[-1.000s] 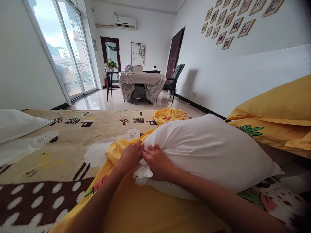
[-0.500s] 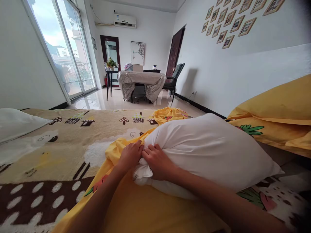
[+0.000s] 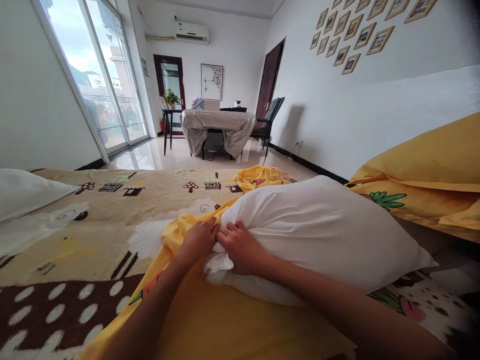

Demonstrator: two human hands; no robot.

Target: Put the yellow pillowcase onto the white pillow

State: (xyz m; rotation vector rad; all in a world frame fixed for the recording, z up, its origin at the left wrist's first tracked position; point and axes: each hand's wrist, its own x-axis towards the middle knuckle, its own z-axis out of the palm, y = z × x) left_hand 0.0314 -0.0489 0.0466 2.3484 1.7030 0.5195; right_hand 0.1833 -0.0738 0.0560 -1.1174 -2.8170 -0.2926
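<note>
A plump white pillow (image 3: 318, 230) lies across the right middle of the bed, its near left end gathered into folds. My right hand (image 3: 240, 247) is closed on that gathered end, with a crumpled white corner below it. Directly beside it, my left hand (image 3: 198, 240) is closed on the edge of a yellow cloth cover (image 3: 225, 320), close against the pillow. The cover spreads under both forearms and beneath the pillow's near side. My fingertips partly hide the spot where cloth and pillow meet.
The bed has a beige patterned blanket (image 3: 161, 190). Another white pillow (image 3: 30, 192) lies at the left edge. A yellow bundle (image 3: 262, 176) sits beyond the pillow, and yellow bedding (image 3: 431, 160) is piled at right. Farther off stand a covered table (image 3: 217, 120) and a chair (image 3: 270, 120).
</note>
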